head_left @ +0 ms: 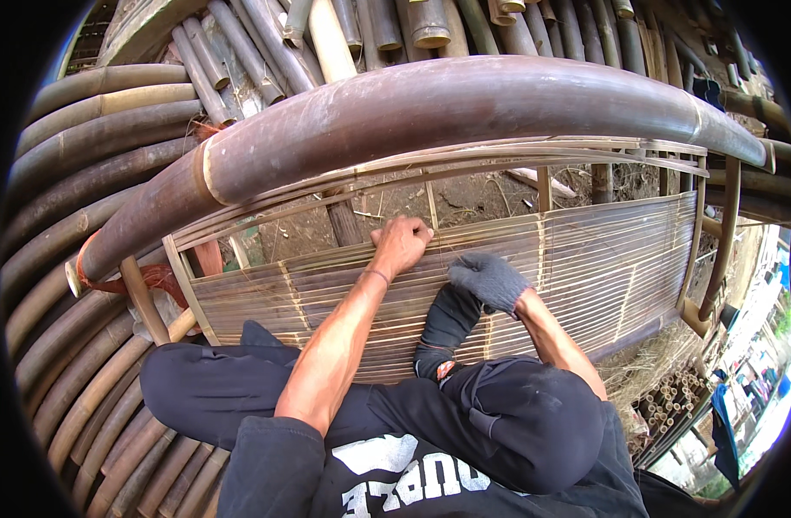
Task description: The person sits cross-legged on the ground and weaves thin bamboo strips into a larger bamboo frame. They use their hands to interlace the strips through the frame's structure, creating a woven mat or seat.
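A wide panel of thin bamboo slats, crossed by pale upright bindings, lies in a frame before me. My bare left hand is closed at the panel's far edge, its fingers curled down; whatever they hold is hidden. To its right is my right hand in a grey knitted glove. Its fingers are bent over the slats, beside my black-wrapped lower leg, and I cannot make out what is in them. Loose bamboo strips run along the frame beyond both hands.
A thick dark bamboo pole arches across, beyond the panel. Bamboo poles lie side by side at the left, and cut lengths are piled at the far side. Reddish fibre hangs at the pole's left end. A bundle of tubes stands lower right.
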`<state>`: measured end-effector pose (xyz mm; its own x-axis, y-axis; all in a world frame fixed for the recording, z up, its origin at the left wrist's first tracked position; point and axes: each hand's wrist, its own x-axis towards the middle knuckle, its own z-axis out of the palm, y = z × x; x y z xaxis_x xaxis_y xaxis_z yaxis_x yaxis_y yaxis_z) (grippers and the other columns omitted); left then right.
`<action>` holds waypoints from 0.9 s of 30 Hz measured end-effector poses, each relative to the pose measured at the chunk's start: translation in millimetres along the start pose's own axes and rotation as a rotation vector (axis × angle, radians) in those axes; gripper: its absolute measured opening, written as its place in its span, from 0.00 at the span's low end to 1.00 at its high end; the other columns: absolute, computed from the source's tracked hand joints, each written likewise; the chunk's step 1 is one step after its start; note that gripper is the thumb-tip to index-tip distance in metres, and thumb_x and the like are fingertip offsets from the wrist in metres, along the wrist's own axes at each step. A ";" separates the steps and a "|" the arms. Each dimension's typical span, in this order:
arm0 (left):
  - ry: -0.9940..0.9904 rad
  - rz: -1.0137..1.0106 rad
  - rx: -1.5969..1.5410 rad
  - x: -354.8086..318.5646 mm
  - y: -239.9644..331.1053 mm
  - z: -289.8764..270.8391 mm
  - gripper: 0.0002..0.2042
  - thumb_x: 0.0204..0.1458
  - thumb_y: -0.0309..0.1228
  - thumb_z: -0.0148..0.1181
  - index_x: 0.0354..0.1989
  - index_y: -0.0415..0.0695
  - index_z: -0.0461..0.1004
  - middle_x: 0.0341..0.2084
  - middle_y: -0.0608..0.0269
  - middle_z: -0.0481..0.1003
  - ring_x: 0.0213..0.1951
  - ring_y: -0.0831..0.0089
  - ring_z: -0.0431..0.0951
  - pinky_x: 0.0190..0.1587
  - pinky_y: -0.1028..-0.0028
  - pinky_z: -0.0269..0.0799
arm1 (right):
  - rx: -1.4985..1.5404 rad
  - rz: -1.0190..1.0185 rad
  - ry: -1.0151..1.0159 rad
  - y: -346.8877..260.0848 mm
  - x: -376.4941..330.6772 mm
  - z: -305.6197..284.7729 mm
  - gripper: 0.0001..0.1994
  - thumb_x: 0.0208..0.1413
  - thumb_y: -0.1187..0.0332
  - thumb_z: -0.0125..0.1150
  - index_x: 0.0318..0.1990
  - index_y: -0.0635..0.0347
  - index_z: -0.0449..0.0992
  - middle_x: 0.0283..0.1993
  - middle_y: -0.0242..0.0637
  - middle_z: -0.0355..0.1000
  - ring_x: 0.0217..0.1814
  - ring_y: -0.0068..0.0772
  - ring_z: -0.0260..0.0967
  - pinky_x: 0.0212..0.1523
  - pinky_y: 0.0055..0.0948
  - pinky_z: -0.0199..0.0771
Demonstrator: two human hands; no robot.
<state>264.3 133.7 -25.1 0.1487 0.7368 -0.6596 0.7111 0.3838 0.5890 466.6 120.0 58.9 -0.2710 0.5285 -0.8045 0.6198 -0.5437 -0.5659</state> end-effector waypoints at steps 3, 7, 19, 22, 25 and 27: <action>-0.094 -0.050 -0.031 4.5 0.7 -5.6 0.14 0.53 0.43 0.56 0.31 0.47 0.83 0.39 0.51 0.76 0.46 0.51 0.73 0.48 0.54 0.57 | 0.093 -0.139 0.216 -16.0 -11.6 -20.2 0.17 0.60 0.57 0.56 0.39 0.64 0.80 0.44 0.48 0.77 0.45 0.41 0.76 0.50 0.35 0.72; -0.001 0.038 0.040 -4.7 0.2 -3.8 0.15 0.54 0.43 0.55 0.34 0.48 0.84 0.38 0.52 0.75 0.47 0.52 0.72 0.49 0.53 0.56 | 0.457 -0.208 0.234 -46.9 -4.7 -50.8 0.18 0.63 0.56 0.52 0.34 0.61 0.81 0.41 0.45 0.77 0.43 0.38 0.77 0.49 0.35 0.73; -0.025 0.050 0.028 -3.1 -3.7 0.7 0.14 0.55 0.44 0.55 0.36 0.51 0.84 0.36 0.54 0.75 0.47 0.56 0.72 0.53 0.56 0.53 | -0.271 -0.126 0.077 -24.4 5.8 35.4 0.23 0.61 0.52 0.43 0.32 0.61 0.78 0.36 0.55 0.76 0.39 0.61 0.73 0.42 0.50 0.73; -0.001 0.054 0.035 -5.6 -2.1 -0.3 0.14 0.54 0.44 0.55 0.36 0.51 0.84 0.36 0.53 0.76 0.48 0.56 0.72 0.52 0.55 0.54 | -0.231 -0.315 0.090 -11.4 9.0 21.0 0.22 0.60 0.53 0.45 0.30 0.63 0.76 0.31 0.56 0.74 0.33 0.60 0.72 0.38 0.49 0.72; -0.034 -0.005 0.007 -9.5 -0.2 0.4 0.14 0.53 0.43 0.56 0.37 0.51 0.84 0.38 0.53 0.77 0.48 0.53 0.73 0.52 0.55 0.56 | -0.244 -0.280 0.047 17.5 -8.6 -13.5 0.22 0.60 0.53 0.47 0.28 0.65 0.74 0.27 0.52 0.73 0.28 0.54 0.71 0.34 0.46 0.70; 0.033 0.031 0.054 -9.5 0.9 -0.5 0.14 0.52 0.42 0.58 0.39 0.49 0.83 0.41 0.53 0.77 0.48 0.53 0.75 0.54 0.55 0.57 | -0.082 -0.126 0.050 29.0 -9.8 -15.9 0.22 0.60 0.52 0.48 0.28 0.65 0.74 0.25 0.48 0.72 0.26 0.47 0.70 0.33 0.43 0.69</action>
<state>263.3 127.3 -18.1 0.1491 0.7664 -0.6249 0.7427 0.3304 0.5824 499.0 109.4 53.2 -0.3149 0.6217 -0.7171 0.6420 -0.4169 -0.6434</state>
